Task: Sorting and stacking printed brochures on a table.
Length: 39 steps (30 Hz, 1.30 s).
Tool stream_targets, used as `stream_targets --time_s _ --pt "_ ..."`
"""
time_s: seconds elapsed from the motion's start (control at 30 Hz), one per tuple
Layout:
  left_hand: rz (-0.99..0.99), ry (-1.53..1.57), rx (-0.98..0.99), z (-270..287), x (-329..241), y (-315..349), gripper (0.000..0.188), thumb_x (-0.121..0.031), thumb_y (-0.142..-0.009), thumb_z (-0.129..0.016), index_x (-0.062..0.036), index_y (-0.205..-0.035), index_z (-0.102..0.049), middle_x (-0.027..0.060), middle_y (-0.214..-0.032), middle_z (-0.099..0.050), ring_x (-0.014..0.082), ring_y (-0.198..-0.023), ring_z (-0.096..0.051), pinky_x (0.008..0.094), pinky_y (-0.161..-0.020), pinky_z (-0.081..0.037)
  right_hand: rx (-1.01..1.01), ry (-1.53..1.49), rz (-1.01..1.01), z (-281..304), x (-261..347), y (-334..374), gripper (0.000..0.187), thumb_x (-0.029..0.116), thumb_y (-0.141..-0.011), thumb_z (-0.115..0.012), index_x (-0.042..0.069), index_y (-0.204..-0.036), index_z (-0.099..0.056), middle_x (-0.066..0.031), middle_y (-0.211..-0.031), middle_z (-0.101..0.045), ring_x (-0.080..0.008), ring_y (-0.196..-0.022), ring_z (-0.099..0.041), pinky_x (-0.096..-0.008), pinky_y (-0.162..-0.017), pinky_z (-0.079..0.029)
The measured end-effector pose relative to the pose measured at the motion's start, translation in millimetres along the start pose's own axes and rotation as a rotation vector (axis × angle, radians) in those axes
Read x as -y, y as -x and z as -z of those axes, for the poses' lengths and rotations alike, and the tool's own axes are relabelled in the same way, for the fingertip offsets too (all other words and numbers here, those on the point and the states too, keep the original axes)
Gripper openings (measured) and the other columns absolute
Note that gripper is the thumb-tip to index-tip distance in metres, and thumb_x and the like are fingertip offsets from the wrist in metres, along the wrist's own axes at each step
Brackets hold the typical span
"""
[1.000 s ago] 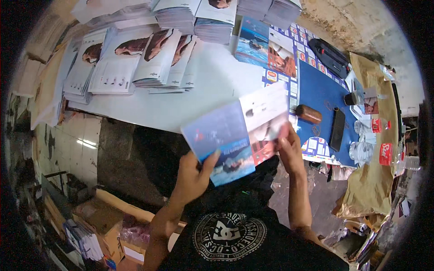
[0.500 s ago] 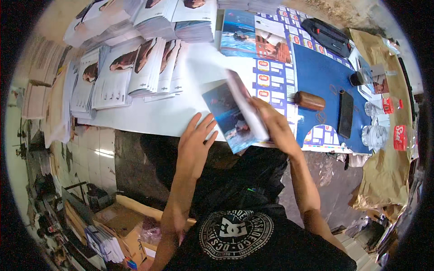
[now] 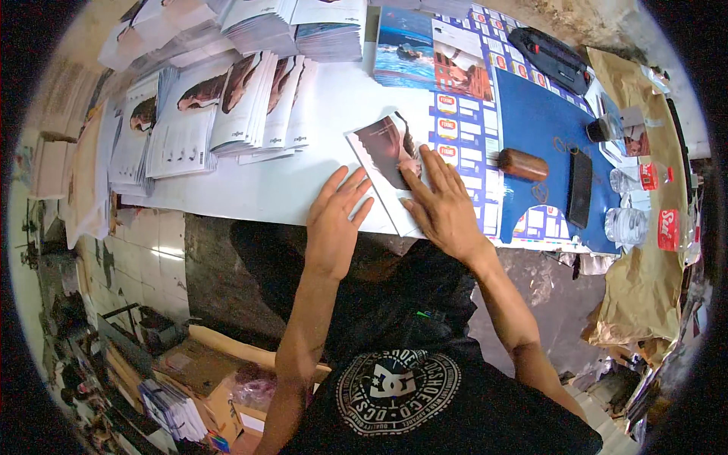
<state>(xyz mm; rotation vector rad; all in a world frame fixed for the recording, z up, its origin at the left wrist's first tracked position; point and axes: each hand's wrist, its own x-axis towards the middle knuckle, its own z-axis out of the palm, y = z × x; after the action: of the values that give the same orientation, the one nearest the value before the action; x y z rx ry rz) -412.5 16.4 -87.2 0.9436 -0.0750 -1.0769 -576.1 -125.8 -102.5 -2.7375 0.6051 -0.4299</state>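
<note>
A folded booklet with a brown picture on a white ground lies tilted near the front edge of the white-covered table. My right hand rests flat on the booklet's right side, fingers stretched out. Beside its left edge my left hand is spread, palm down, holding nothing. Whether its fingertips touch the booklet I cannot tell. Similar booklets lie in an overlapping row to the left. Toward the back right are a blue sea-picture sheet stack and an orange-brown picture page.
Tall booklet stacks line the back. On the right, a brown rounded block, a dark phone-like slab and rubber bands lie on a blue sheet. Bottles and a dark cup stand beyond. An open cardboard box sits below left.
The booklet was half open in my right hand, blue pages showing; now it is folded over, brown picture up, flat on the table. My right hand has opened onto it.
</note>
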Motion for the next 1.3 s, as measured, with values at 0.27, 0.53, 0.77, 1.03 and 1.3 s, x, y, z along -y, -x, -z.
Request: stream_targets --time_s 0.27,0.53,0.77,1.03,1.3 --pt "0.006 -0.094 -0.025 -4.3 -1.4 0.8 0.062 -0.019 -0.103 -0.050 0.0076 -0.155 -0.030 0.0270 -0.156 -0.043 0.0342 -0.145 -0.044 0.0477 -0.122 -0.035 0.026 -0.008 0.010 1.8 -3.1 -0.3 0.053 0.032 -0.103 -0.060 0.013 -0.151 -0.052 -0.0262 -0.164 -0.033 -0.0435 -0.147 -0.039 -0.0529 -0.122 -0.031" --pt "-0.013 -0.170 -0.070 -13.6 -2.1 1.9 0.060 -0.012 -0.104 -0.054 0.0064 -0.156 -0.031 0.0241 -0.156 -0.043 0.0332 -0.145 -0.044 0.0434 -0.121 -0.036 0.014 0.011 0.028 -0.8 -3.6 1.6 0.056 0.034 -0.103 -0.059 0.014 -0.155 -0.048 -0.0256 -0.164 -0.032 -0.0422 -0.150 -0.036 -0.0527 -0.123 -0.030" --pt "-0.889 -1.547 0.183 5.2 28.9 -20.9 0.059 -0.020 -0.097 -0.066 0.0065 -0.146 -0.047 0.0260 -0.151 -0.047 0.0438 -0.141 -0.045 0.0521 -0.116 -0.036 0.033 0.027 0.008 -3.0 -4.6 2.2 0.057 0.033 -0.104 -0.058 0.014 -0.156 -0.046 -0.0247 -0.165 -0.031 -0.0412 -0.150 -0.035 -0.0521 -0.123 -0.029" --pt "-0.885 -1.743 0.188 6.6 32.1 -22.3 0.053 -0.026 -0.097 -0.068 0.0015 -0.140 -0.056 0.0192 -0.154 -0.048 0.0415 -0.143 -0.044 0.0520 -0.116 -0.036 0.019 -0.006 0.028 0.3 -5.4 2.1 0.058 0.029 -0.101 -0.062 0.011 -0.154 -0.048 -0.0273 -0.163 -0.033 -0.0428 -0.149 -0.036 -0.0525 -0.122 -0.030" --pt "-0.861 -1.756 0.215 2.5 28.5 -22.7 0.050 -0.028 -0.097 -0.067 0.0014 -0.135 -0.058 0.0206 -0.151 -0.048 0.0399 -0.142 -0.044 0.0519 -0.114 -0.037 -0.390 0.137 -0.321 62.7 -53.5 19.3 0.073 0.031 -0.085 -0.084 0.008 -0.148 -0.055 -0.0283 -0.163 -0.033 -0.0467 -0.147 -0.036 -0.0563 -0.121 -0.028"
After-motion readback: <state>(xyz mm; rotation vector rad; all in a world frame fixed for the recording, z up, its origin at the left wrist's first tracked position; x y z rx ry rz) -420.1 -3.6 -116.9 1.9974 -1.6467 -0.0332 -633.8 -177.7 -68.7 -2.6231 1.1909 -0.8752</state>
